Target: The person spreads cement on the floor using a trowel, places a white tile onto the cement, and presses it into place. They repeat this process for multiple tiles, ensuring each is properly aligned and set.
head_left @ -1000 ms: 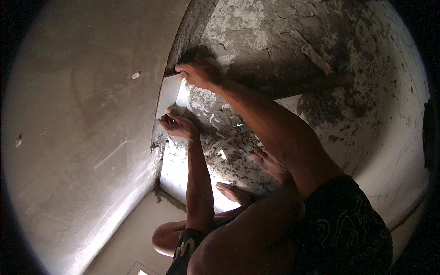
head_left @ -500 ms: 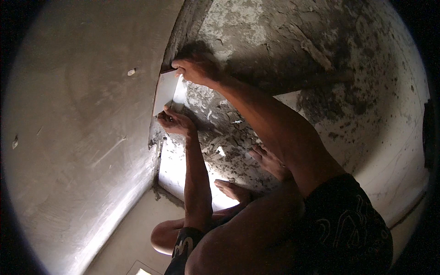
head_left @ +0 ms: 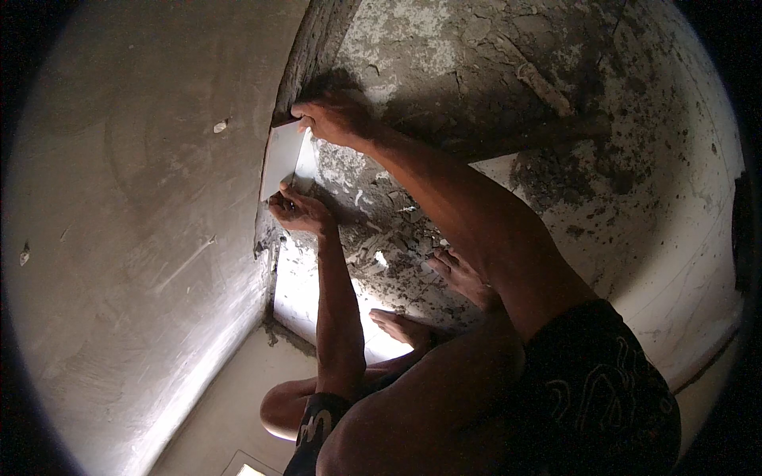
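Note:
A narrow pale tile stands on edge along the foot of the wall, its long side against the wall. At its far end my right hand grips the upper corner with thumb and fingers. My left hand holds the near end, palm turned up and fingers curled, with the thumb by the tile's edge. The fingertips behind the tile are partly hidden.
On the left rises a bare grey plastered wall. Loose mortar and rubble cover the floor beside my bare feet. A long dark bar-shaped thing lies beyond my right arm. A rough groove runs along the wall's foot.

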`<state>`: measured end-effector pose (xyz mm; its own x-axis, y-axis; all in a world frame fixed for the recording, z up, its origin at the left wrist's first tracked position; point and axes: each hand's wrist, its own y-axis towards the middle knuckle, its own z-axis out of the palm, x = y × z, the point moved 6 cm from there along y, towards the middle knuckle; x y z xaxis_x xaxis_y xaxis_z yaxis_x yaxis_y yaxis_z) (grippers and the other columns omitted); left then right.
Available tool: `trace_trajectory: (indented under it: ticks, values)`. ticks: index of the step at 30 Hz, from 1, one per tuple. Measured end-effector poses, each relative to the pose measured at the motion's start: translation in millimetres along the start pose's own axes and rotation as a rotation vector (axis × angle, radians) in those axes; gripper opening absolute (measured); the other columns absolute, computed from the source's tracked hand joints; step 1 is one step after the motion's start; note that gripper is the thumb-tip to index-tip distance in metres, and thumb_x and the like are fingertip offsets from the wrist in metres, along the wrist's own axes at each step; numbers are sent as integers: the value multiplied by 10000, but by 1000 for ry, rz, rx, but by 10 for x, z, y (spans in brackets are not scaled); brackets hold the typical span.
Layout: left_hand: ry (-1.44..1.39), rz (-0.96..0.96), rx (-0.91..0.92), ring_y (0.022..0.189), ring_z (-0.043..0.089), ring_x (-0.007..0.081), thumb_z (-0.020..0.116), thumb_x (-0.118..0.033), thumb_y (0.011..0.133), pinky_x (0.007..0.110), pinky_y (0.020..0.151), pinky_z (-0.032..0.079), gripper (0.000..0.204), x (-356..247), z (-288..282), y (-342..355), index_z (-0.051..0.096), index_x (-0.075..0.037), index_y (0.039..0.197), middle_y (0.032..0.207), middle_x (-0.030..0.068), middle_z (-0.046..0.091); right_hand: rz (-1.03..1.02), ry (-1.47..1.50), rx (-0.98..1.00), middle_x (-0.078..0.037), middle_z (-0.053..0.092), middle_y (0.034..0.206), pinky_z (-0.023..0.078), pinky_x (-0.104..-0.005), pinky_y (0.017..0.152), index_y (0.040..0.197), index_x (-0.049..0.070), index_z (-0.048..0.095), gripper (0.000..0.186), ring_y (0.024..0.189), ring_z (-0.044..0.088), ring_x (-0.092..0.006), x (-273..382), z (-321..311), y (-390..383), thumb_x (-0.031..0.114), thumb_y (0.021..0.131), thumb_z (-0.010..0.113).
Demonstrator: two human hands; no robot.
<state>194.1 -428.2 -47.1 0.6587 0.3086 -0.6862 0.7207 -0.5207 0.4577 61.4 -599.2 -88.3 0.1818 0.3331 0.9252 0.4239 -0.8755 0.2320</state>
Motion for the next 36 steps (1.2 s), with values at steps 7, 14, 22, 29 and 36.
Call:
trace_trajectory:
  ticks: [7, 14, 22, 29, 36]
  values:
    - [-38, 33, 25, 692, 464, 145, 647, -354, 979, 311, 640, 423, 398, 36, 20, 9, 522, 1, 848, 767, 44, 549, -20, -24, -3, -107, 736, 876, 521, -430, 652, 871, 29, 602, 121, 768, 700, -316, 53, -90, 20, 9, 772, 670]
    - [-81, 34, 14, 677, 399, 109, 667, -299, 973, 285, 616, 358, 337, 24, 1, 6, 519, -42, 813, 726, -18, 478, -30, 22, 0, -114, 727, 828, 518, -430, 643, 895, 24, 603, 160, 771, 707, -303, 28, -58, 14, -16, 759, 677]
    - [-161, -37, 21, 681, 405, 115, 666, -280, 974, 279, 625, 363, 327, 207, 25, 25, 516, -38, 814, 727, -6, 498, 33, 5, 42, -118, 740, 880, 534, -415, 669, 972, 17, 637, 211, 808, 717, -289, -37, 28, 29, -24, 770, 680]
    - [-80, -6, -20, 646, 519, 163, 676, -327, 954, 346, 604, 444, 380, 108, 12, 10, 585, -6, 772, 709, 63, 624, 27, 137, -45, -111, 737, 878, 528, -416, 663, 966, 23, 649, 211, 794, 711, -289, -142, 46, -9, -5, 762, 697]
    - [-105, -55, 14, 664, 422, 115, 669, -273, 973, 279, 593, 379, 330, 141, -55, 1, 523, -24, 814, 732, 12, 523, -22, 27, -10, -125, 715, 832, 510, -436, 664, 953, 31, 651, 154, 771, 690, -315, -13, 41, -26, 49, 801, 673]
